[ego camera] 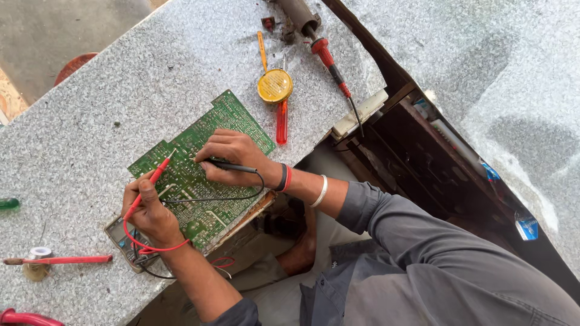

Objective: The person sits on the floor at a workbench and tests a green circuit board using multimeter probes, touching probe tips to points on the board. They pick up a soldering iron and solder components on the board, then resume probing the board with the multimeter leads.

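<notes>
Green printed circuit board (199,175) lies solder-side up on the speckled grey stone desk (90,108), near the desk's front edge. Left hand (148,208) pinches a red test probe (154,179), tip angled down onto the board. Right hand (232,158) rests on the board, fingers closed around a black test probe (232,166) laid almost flat. Red and black leads run to a grey multimeter (124,241) partly under the board's corner. Beyond the board: round yellow tin (275,86), red-handled screwdriver (281,121), red-handled soldering iron (332,66). Near the left edge, a red-handled tool (60,260) beside a solder spool (39,253).
</notes>
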Tool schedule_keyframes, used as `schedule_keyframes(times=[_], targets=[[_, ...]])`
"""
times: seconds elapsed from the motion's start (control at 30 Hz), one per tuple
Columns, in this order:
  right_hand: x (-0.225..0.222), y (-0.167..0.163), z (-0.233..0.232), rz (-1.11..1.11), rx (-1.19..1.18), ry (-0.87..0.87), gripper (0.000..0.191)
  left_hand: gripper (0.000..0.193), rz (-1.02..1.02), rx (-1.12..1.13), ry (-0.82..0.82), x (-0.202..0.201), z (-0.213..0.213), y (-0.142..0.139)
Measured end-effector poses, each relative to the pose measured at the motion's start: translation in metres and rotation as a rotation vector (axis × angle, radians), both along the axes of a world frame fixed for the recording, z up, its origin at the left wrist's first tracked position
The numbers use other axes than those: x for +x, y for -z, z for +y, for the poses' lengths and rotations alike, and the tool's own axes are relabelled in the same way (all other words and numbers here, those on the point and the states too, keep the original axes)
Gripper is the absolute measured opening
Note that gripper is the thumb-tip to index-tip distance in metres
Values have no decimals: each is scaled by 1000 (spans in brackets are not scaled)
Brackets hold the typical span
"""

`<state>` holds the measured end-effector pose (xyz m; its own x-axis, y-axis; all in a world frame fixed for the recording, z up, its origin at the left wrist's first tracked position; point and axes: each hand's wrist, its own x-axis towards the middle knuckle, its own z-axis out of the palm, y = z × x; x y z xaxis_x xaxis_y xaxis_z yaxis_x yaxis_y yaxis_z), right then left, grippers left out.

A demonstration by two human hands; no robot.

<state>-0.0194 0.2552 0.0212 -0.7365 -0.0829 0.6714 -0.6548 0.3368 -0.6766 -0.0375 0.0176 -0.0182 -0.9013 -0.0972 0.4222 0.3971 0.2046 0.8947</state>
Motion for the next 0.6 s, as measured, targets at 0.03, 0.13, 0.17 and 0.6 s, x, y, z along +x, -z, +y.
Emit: schedule_keyframes(times=[0.03,0.13,0.17,0.6], targets=[[-1,0,0,7,2,-1,10,47,-4,2,5,0,1,-1],[-1,-1,-1,13,10,16,11,47,-20,0,-8,0,2,-2],[-2,-1,-1,10,10,14,11,47,-27,-4,-19,0,2,-3],[-3,1,-1,5,-7,8,10,48,-21,-20,-5,2,3,-7]])
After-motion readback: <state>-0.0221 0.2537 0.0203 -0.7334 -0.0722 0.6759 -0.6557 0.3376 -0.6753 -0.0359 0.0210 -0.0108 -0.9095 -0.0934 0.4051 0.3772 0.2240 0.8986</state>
